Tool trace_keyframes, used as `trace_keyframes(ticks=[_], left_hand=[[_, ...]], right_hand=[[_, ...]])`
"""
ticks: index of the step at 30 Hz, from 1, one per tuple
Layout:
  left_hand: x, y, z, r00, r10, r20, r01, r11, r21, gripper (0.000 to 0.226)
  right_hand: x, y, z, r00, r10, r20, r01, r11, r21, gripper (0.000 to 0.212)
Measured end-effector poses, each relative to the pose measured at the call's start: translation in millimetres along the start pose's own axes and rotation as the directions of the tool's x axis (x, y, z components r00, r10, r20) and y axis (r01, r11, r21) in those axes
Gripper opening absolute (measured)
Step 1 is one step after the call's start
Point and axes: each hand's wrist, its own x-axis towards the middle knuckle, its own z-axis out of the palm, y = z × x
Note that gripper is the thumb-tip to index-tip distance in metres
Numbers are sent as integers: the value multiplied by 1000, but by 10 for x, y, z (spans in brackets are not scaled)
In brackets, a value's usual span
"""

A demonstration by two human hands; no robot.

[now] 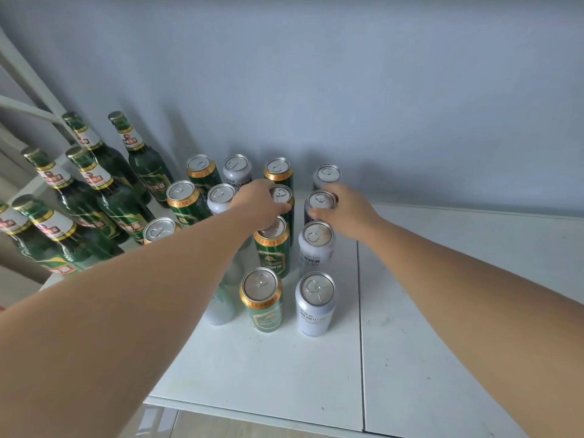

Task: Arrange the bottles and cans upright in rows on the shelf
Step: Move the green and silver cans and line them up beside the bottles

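A white shelf [442, 311] carries upright cans in rows. The front white can [316, 303] stands nearest. Two rows behind it, the right hand [350, 213] grasps a white can [320, 200]. Behind-left of it, the left hand [256, 200] grasps a green can [281, 194]. Green bottles [120, 210] stand far left.

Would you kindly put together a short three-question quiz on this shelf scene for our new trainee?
1. True or false: the green bottles stand right of the cans.
2. The left hand grips a can that is: A white, B green, C red.
3. The right hand grips one of a column of white cans. How many stand in that column?
Key: 1 false; 2 B; 3 four.
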Motion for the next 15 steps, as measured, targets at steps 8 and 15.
trace_keyframes(ticks=[8,15], left_hand=[[22,-21,11,1000,4,5,-4,1000,-22,41],[67,-56,22,1000,-6,14,7,998,-58,41]], right_hand=[[113,-36,-315,951,15,-309,-55,991,-122,52],[590,7,-307,985,163,-51,-166,983,-81,40]])
